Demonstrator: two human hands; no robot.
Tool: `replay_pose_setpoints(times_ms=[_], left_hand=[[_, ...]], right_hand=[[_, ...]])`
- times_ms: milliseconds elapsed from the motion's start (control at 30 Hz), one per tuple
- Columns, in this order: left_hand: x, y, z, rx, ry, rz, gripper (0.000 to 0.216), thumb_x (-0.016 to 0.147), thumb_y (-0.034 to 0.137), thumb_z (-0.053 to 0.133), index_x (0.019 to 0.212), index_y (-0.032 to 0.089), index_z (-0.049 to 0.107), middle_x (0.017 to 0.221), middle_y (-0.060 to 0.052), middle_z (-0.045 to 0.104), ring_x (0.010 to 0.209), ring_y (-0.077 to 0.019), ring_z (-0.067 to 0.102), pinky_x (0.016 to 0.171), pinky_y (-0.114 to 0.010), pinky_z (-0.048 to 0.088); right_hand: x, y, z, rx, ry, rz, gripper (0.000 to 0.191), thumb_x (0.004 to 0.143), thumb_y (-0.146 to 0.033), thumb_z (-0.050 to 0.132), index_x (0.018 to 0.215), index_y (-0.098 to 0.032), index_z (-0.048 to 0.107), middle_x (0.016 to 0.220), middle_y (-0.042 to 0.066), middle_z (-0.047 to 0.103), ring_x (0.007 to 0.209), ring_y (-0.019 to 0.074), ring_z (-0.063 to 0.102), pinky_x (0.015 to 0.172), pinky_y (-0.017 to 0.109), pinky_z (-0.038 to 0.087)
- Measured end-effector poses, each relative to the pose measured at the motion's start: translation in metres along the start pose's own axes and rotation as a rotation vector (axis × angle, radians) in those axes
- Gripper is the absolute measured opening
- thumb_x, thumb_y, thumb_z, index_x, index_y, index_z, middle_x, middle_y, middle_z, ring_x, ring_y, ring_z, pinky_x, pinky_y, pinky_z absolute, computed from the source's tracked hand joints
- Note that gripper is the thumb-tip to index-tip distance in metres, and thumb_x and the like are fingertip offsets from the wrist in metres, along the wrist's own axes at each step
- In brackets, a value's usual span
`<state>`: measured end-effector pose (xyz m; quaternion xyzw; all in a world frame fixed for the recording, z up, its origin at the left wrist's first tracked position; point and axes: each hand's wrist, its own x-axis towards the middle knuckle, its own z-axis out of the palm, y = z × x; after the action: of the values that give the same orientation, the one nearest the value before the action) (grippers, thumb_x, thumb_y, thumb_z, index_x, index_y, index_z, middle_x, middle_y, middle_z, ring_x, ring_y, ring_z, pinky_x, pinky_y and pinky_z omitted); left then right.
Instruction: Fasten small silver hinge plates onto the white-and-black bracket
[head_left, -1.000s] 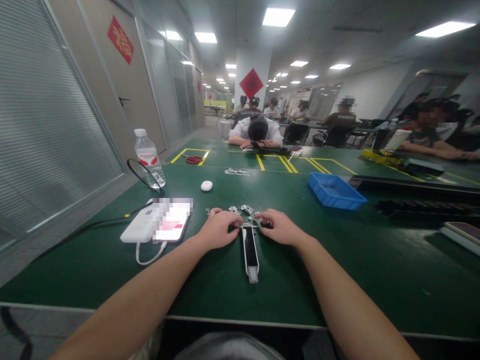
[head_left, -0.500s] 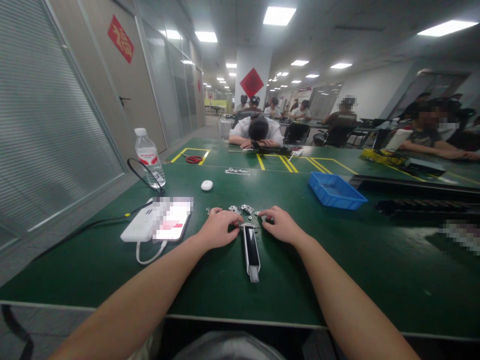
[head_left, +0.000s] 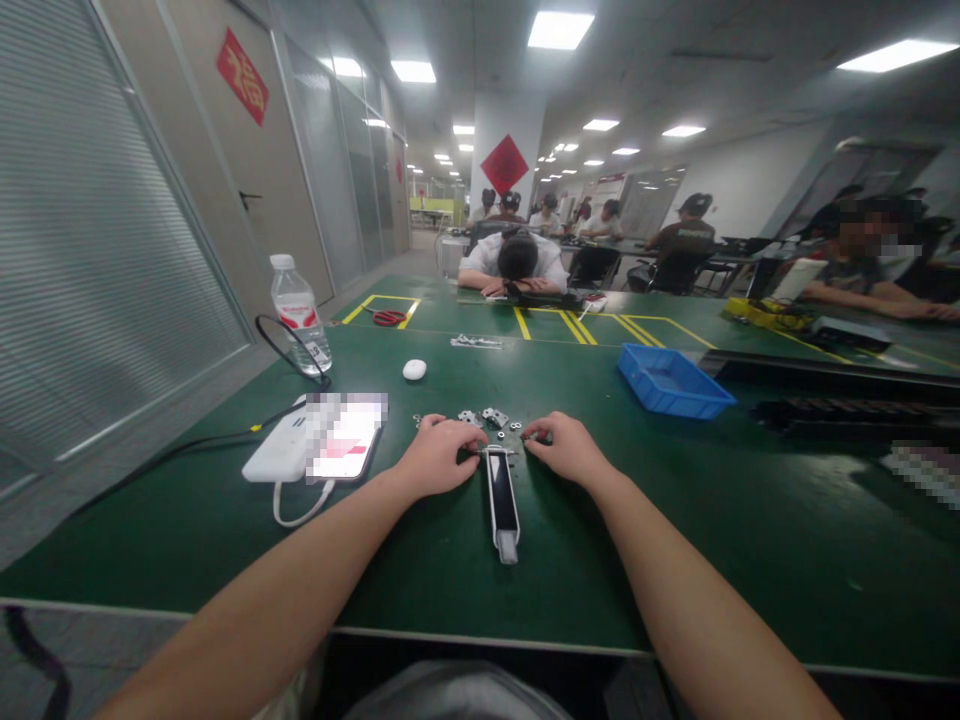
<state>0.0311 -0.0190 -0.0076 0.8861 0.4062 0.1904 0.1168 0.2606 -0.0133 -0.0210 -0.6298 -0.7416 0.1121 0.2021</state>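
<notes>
The left hand point(head_left: 442, 457) is clamping its fingers on a thin metal rod point(head_left: 513, 453), which a slack pinch could be dropping. A bump could be scattering the flat, shiny bits point(head_left: 493, 418) beyond the slim, glossy-black, white-rimmed device point(head_left: 504, 503), which is pointing toward the near edge of the bench point(head_left: 420, 590). The right hand point(head_left: 566, 450) is curling; whether its fingers are gripping, I cannot tell.

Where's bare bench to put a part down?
Best bare patch: green tabletop right of the right forearm, below the blue bin. Another lies between the white case and bin. Crowded: between left hand and right hand, with small metal parts and white-framed piece; also around the phone and bottle.
</notes>
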Motion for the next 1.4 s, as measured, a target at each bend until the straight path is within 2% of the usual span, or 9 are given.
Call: replay_pose_setpoints(times_ms=[267,467,633,800,1000,1200,1300,1400], left_hand=[[0.000,-0.002,0.001,-0.012,-0.001,0.001,0.025,0.075,0.019,0.055,0.099,0.024,0.061,0.090,0.000,0.067,0.092,-0.0204,0.061,0.098,-0.047,0.029],[0.000,-0.001,0.000,-0.015,-0.003,-0.001,0.025,0.075,0.019,0.055,0.099,0.024,0.061,0.090,0.000,0.067,0.091,-0.0201,0.061,0.097,-0.047,0.029],[0.000,0.000,-0.001,-0.010,-0.005,-0.005,0.025,0.075,0.019,0.055,0.099,0.024,0.061,0.090,0.000,0.067,0.091,-0.0206,0.061,0.098,-0.047,0.029],[0.000,-0.001,0.000,-0.006,-0.006,-0.003,0.025,0.076,0.019,0.055,0.100,0.023,0.061,0.090,0.000,0.067,0.092,-0.0200,0.061,0.099,-0.046,0.028],[0.000,-0.001,0.000,-0.014,-0.002,0.007,0.030,0.072,0.016,0.054,0.100,0.023,0.061,0.091,0.001,0.067,0.091,-0.0195,0.061,0.097,-0.044,0.029],[-0.001,-0.001,0.000,-0.019,0.071,0.015,0.029,0.073,0.019,0.053,0.100,0.022,0.061,0.096,-0.001,0.067,0.091,-0.0197,0.060,0.096,-0.043,0.029],[-0.001,-0.002,0.001,0.001,0.137,0.032,0.023,0.078,0.023,0.053,0.099,0.022,0.061,0.098,-0.002,0.067,0.094,-0.0197,0.059,0.096,-0.042,0.028],[-0.001,-0.001,0.002,0.007,0.189,0.074,0.020,0.080,0.026,0.054,0.099,0.022,0.061,0.099,-0.002,0.067,0.096,-0.0188,0.059,0.096,-0.041,0.028]], right_hand=[[0.001,-0.001,0.001,-0.015,-0.022,0.006,0.011,0.077,-0.022,0.062,0.079,-0.019,0.072,0.081,0.005,0.063,0.073,0.0153,0.056,0.066,0.026,0.041],[0.001,0.000,-0.001,-0.005,-0.010,0.021,0.018,0.076,-0.026,0.064,0.091,-0.018,0.070,0.081,0.004,0.065,0.073,0.0156,0.057,0.066,0.026,0.041],[0.000,0.002,-0.006,-0.008,-0.047,0.057,0.008,0.074,-0.027,0.066,0.074,-0.019,0.070,0.074,0.003,0.066,0.066,0.0143,0.057,0.060,0.025,0.039],[0.001,0.002,-0.004,0.005,-0.078,0.096,0.009,0.075,-0.025,0.066,0.071,-0.017,0.066,0.070,0.003,0.066,0.063,0.0131,0.056,0.057,0.024,0.037],[0.002,0.001,-0.002,0.018,-0.014,0.048,0.006,0.076,-0.020,0.063,0.071,-0.017,0.064,0.071,0.003,0.065,0.064,0.0133,0.055,0.059,0.023,0.036],[-0.002,-0.010,-0.004,0.231,0.121,-0.014,0.010,0.076,-0.023,0.060,0.068,-0.017,0.061,0.062,0.000,0.061,0.057,0.0119,0.051,0.058,0.024,0.037],[-0.006,-0.019,-0.002,0.358,0.115,-0.060,0.010,0.074,-0.025,0.061,0.068,-0.017,0.061,0.056,-0.002,0.057,0.052,0.0111,0.049,0.054,0.024,0.036],[-0.010,-0.028,0.002,0.505,0.121,-0.107,0.010,0.071,-0.027,0.064,0.073,-0.017,0.060,0.060,-0.002,0.059,0.053,0.0104,0.049,0.052,0.023,0.037]])
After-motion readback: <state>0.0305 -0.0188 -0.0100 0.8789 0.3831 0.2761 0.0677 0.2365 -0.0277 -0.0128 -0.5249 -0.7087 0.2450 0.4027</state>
